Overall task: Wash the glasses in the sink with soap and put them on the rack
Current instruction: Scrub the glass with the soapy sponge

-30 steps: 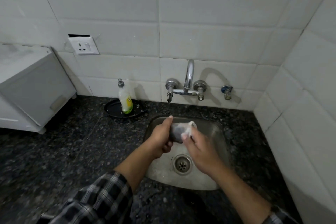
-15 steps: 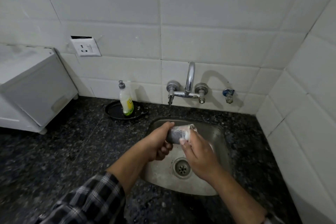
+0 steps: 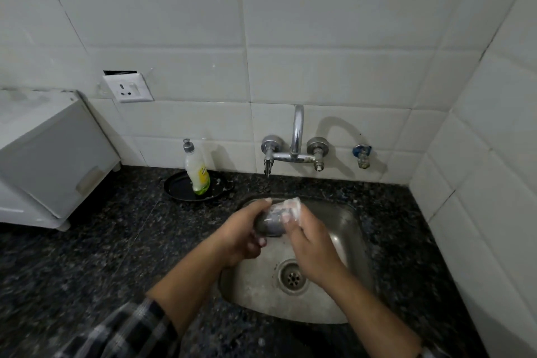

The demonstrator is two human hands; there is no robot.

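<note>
One glass held sideways above sink: left hand curls round base, right hand pinches white sudsy wad against rim. Judged mid-soaping; rinsing, racking remain. No rack, other glasses in view.

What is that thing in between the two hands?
A glass, lying sideways over the sink. The left hand grips one end and the right hand holds the foamy other end. The head view shows it.
</note>
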